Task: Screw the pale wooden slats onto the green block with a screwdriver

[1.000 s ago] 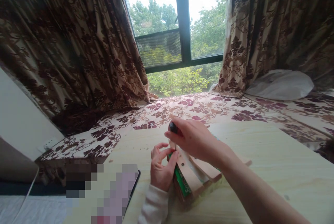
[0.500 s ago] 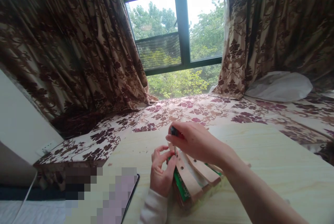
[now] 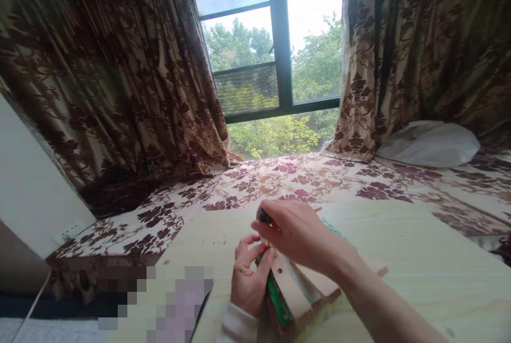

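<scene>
My right hand point(image 3: 299, 231) is wrapped round the dark handle of a screwdriver point(image 3: 263, 216), held upright with its shaft pointing down. Just below, the thumb and forefinger of my left hand point(image 3: 248, 279) come together at the upper end of a pale wooden strip point(image 3: 290, 291), around the screwdriver's tip. Whatever sits between those fingertips is hidden. A dark hole shows in the strip. Under it lies a flat green piece with white print point(image 3: 279, 300), stacked on a brown wooden base. A second pale strip point(image 3: 319, 282) runs alongside, partly covered by my right forearm.
The work lies on a pale wood-grain table point(image 3: 431, 274). A blurred-out flat object with a dark edge point(image 3: 179, 305) is at the lower left. Behind the table spreads a flowered cloth point(image 3: 287, 178), with a white plastic bag point(image 3: 431, 143) at the right, curtains and a window.
The whole view has shifted slightly, so things sit lower. My right hand has turned over the screwdriver and covers more of the strips. Green print now shows beyond my right wrist.
</scene>
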The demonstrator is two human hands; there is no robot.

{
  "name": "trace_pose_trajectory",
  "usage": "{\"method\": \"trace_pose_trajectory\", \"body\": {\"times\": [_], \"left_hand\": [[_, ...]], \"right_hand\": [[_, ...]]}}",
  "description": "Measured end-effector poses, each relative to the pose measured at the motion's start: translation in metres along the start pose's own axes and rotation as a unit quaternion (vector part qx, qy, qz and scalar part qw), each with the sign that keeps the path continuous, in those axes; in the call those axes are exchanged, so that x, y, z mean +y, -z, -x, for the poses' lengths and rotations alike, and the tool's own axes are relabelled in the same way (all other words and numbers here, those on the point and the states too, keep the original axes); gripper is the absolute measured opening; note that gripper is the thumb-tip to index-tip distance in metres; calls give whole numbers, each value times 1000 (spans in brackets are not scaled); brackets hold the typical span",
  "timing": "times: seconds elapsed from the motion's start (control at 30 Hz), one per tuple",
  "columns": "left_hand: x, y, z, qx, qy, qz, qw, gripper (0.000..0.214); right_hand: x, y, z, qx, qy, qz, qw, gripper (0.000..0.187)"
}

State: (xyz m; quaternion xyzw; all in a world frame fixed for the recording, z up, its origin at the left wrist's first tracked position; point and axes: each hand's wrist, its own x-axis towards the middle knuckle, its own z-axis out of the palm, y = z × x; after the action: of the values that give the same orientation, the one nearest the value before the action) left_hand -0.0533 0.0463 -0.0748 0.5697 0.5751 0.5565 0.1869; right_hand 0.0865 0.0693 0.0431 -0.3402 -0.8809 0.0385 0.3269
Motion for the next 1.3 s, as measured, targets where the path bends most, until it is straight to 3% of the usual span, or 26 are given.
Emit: {"method": "trace_pose_trajectory", "body": {"times": [0.23, 0.43, 0.63, 0.83, 1.07, 1.3], "left_hand": [[-2, -3, 1, 12, -2, -8, 1000, 25], [-1, -2, 0, 21, -13, -10, 1000, 21], [-2, -3, 0, 29, -19, -19, 999, 21], [-1, -3, 0, 32, -31, -24, 999, 19], [-4, -4, 1, 35, -39, -26, 998, 19], [-4, -3, 0, 35, -41, -28, 998, 17]], "right_hand": [[5, -3, -1, -2, -62, 66, 996, 22], [0, 2, 2, -38, 12, -16, 999, 15], [6, -2, -3, -7, -62, 27, 998, 24], [1, 5, 0, -33, -16, -43, 998, 13], [6, -3, -4, 18, -64, 55, 996, 25], [-2, 8, 2, -40, -2, -5, 999, 15]]}}
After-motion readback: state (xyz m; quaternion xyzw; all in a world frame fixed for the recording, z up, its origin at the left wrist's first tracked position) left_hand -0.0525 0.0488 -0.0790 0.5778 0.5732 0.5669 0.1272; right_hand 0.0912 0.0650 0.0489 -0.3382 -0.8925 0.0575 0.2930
